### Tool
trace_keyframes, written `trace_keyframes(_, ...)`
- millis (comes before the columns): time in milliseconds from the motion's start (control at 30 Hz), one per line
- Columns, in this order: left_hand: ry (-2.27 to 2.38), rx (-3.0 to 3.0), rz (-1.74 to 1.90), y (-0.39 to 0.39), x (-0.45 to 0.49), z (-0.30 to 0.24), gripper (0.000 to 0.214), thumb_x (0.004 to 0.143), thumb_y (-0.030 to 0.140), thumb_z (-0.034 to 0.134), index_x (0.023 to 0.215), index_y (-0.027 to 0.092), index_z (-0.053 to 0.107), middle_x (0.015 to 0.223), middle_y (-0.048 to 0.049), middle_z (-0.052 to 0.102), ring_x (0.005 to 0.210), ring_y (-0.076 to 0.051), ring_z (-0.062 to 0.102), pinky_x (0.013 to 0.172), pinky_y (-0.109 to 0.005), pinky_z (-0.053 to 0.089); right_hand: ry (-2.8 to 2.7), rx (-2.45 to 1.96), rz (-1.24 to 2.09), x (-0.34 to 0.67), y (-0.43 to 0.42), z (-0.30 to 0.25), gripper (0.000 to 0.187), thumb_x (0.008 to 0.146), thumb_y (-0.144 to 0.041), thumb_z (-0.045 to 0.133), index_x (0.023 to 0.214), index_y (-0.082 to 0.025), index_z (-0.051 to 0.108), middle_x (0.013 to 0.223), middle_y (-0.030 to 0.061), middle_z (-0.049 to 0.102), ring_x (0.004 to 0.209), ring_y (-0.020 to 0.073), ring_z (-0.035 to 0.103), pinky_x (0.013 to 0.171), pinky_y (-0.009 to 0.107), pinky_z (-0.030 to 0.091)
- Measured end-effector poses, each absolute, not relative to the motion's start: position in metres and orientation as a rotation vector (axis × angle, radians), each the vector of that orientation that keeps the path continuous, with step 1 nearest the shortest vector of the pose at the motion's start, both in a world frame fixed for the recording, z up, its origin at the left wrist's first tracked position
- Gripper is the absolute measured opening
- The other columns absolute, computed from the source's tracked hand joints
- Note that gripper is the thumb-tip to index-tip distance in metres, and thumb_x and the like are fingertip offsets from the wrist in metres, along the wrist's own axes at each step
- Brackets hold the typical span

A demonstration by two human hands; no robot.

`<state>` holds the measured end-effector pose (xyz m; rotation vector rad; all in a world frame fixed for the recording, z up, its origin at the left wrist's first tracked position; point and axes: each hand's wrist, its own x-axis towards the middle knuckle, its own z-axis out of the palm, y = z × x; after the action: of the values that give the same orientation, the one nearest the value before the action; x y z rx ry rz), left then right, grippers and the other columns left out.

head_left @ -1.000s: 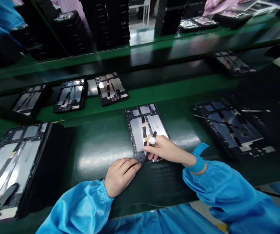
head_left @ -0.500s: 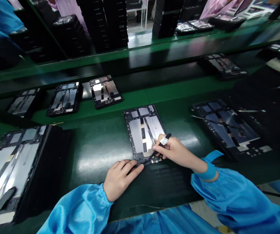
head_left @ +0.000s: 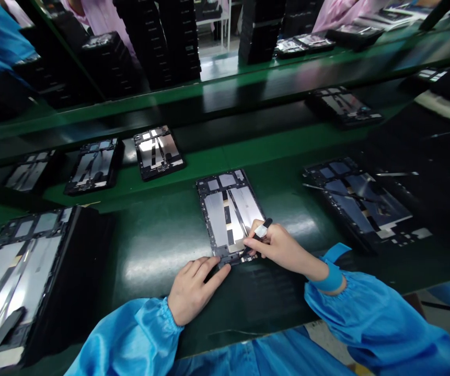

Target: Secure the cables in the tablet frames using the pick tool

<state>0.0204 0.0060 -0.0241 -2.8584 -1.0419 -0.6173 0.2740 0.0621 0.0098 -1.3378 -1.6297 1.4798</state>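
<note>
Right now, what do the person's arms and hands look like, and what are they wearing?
The left sleeve and right sleeve are shiny blue fabric, gathered into elastic cuffs. The left hand and right hand are bare, with no gloves. A blue wrist strap circles the right wrist beside the cuff, with a loose tab.

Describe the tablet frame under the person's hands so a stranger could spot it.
On the green work surface, find the row of tablet frames nearest the person. Only the middle frame has the left hand at its bottom edge and the right hand over its corner.
</note>
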Motion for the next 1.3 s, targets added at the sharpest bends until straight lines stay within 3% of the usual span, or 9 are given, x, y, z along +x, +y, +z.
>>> trace_keyframes(767, -1.222, -2.821, -0.379, 0.004, 0.043, -0.016, 0.042, 0.095, 0.015, 0.048, 0.134, 0.027, 0.053, 0.119, -0.0128, 0.058, 0.091, -0.024, 0.060, 0.073, -0.039, 0.057, -1.751, -1.380, 1.296, 0.270, 0.062, 0.013, 0.018, 0.088, -0.031, 0.060, 0.074, -0.020, 0.057, 0.061, -0.0010, 0.064, 0.057, 0.0169, 0.068, 0.051, 0.023, 0.050)
trace_keyframes(1000, -1.144, -2.957, -0.639, 0.009, 0.021, -0.020, 0.036, 0.097, 0.011, 0.045, 0.130, 0.020, 0.054, 0.134, -0.0098, 0.056, 0.115, -0.021, 0.056, 0.093, -0.035, 0.053, -1.499, -1.388, 1.406, 0.271, 0.061, 0.008, 0.022, 0.084, -0.038, 0.063, 0.075, -0.020, 0.052, 0.059, -0.0012, 0.063, 0.057, 0.0194, 0.071, 0.045, 0.023, 0.052)
trace_keyframes(1133, -1.063, -2.881, -0.777, 0.011, 0.025, -0.020, 0.023, 0.097, 0.027, 0.054, 0.118, 0.019, 0.060, 0.118, -0.0077, 0.066, 0.108, -0.020, 0.059, 0.089, -0.032, 0.052, -1.326, -1.348, 1.307, 0.270, 0.058, 0.004, 0.032, 0.077, -0.048, 0.068, 0.073, -0.020, 0.053, 0.054, -0.0027, 0.060, 0.052, 0.0197, 0.070, 0.043, 0.023, 0.053)
trace_keyframes(1300, -1.074, -2.861, -0.461, 0.050, 0.058, -0.023, 0.038, 0.099, 0.042, 0.048, 0.131, 0.022, 0.052, 0.121, -0.0070, 0.064, 0.103, -0.020, 0.060, 0.078, -0.033, 0.050, -1.051, -1.354, 0.912, 0.277, 0.050, -0.009, 0.029, 0.075, -0.046, 0.072, 0.075, -0.021, 0.057, 0.063, 0.0002, 0.068, 0.048, 0.0178, 0.068, 0.048, 0.027, 0.056)
